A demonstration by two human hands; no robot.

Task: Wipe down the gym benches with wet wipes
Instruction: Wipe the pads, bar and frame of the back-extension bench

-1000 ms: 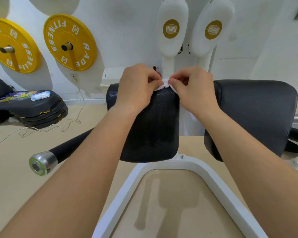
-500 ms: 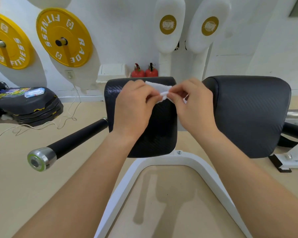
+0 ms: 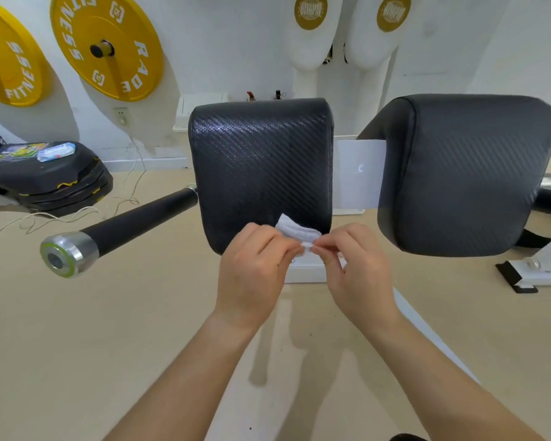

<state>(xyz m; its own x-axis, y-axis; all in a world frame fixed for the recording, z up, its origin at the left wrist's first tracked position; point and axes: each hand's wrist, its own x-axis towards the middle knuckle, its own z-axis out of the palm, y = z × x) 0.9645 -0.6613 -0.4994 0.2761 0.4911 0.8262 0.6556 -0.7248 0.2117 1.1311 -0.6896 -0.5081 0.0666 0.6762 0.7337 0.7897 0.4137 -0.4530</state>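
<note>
A white wet wipe (image 3: 297, 232) is pinched between the left hand (image 3: 255, 268) and the right hand (image 3: 357, 265), fingers curled on it. It is held at centre frame, against the lower edge of the left black pad (image 3: 261, 167).

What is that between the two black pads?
In the head view, a flat white panel, seemingly part of the machine's frame, shows in the gap between the left pad and the right pad.
</note>
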